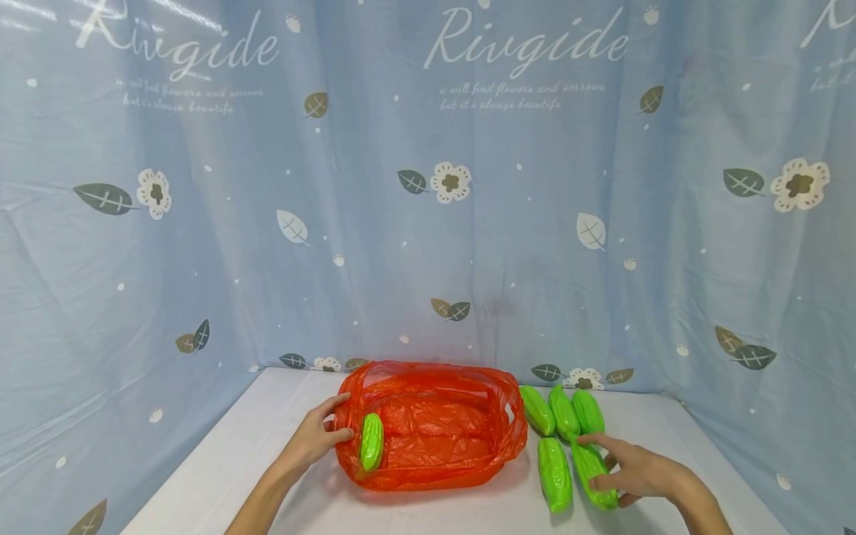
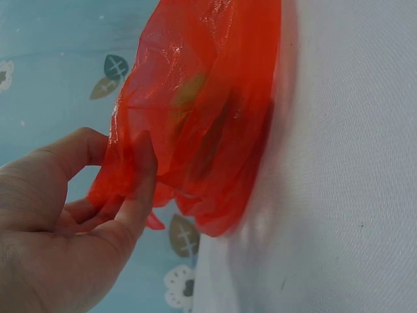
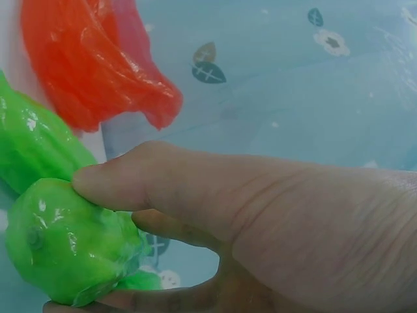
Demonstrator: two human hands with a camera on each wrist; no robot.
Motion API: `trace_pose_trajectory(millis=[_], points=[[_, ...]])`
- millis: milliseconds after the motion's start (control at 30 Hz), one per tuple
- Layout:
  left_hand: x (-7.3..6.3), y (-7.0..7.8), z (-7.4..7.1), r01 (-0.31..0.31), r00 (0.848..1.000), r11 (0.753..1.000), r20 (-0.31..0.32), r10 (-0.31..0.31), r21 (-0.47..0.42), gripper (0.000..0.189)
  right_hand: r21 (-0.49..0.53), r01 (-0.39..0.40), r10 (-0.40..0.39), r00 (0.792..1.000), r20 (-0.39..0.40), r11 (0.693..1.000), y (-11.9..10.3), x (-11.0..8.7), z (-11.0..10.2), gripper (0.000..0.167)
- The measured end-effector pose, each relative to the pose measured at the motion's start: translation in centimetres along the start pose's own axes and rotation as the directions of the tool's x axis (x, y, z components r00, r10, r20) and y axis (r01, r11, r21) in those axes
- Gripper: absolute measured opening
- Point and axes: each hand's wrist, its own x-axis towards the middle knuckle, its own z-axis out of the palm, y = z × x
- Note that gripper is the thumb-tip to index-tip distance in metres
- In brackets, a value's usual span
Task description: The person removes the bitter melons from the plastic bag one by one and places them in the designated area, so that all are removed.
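A red plastic bag (image 1: 435, 479) lies spread on the table with its mouth gaping. At its left edge my left hand (image 1: 313, 440) pinches the thin film between thumb and fingers, as the left wrist view also shows. Inside the bag's left end is a bright green, ridged bitter melon (image 1: 371, 443). My right hand (image 1: 642, 472) grips another bitter melon (image 3: 65, 241), the nearest right one of the group, thumb on one side and fingers round the other. Next to it lies a bitter melon (image 1: 554, 475), side by side with the held one.
Behind the held melon, three more bitter melons (image 1: 563, 413) lie in a row beside the bag's right handle. The white table (image 1: 301, 513) meets a blue patterned curtain (image 1: 374, 245) at the back and on both sides.
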Motion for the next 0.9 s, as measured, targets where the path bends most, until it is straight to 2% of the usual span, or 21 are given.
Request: trace_pose_trajectory(millis=[433,900], points=[[0.0,0.0,0.0,0.003,1.0,1.0,-0.014,-0.003,0.005,0.069,0.035,0.037,-0.04,0.996,0.077,0.999,1.0,1.0,0.0,0.072],[0.2,-0.3,0.1,-0.001,1.0,1.0,-0.014,0.001,0.025,0.069,0.022,0.025,-0.026,0.997,0.066,0.999,1.7,1.7,0.3,0.072]])
